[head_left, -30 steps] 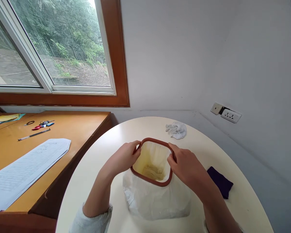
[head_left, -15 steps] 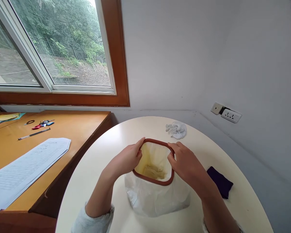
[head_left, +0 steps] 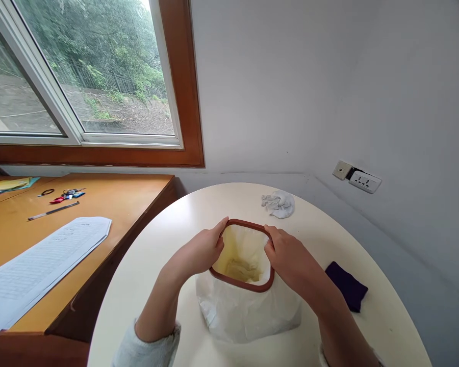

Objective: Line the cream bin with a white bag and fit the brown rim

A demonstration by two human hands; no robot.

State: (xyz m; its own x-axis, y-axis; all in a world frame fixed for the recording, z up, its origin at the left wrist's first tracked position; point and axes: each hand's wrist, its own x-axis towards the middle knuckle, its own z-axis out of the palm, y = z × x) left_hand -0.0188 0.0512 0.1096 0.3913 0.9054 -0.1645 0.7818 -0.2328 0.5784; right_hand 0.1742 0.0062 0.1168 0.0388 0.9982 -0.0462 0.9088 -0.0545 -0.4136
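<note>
In front of me on the round table is a trash can with a brown rim ring point(head_left: 241, 284). A white plastic bag point(head_left: 248, 318) lines the inside and hangs loosely over the outside, hiding the can's walls. My left hand point(head_left: 203, 248) is closed on the left side of the rim ring, its thumb toward the inside. On the opposite side, my right hand point(head_left: 289, 255) grips the ring, with its fingers partly hidden. Inside, the crumpled bottom of the liner looks yellowish.
The round cream table point(head_left: 156, 255) carries a crumpled pale cloth point(head_left: 279, 205) at the back and a folded dark purple cloth point(head_left: 347, 286) at right. Papers point(head_left: 49, 270), a pen point(head_left: 53, 210) and keys point(head_left: 69, 194) lie on the wooden desk point(head_left: 137, 196) at left.
</note>
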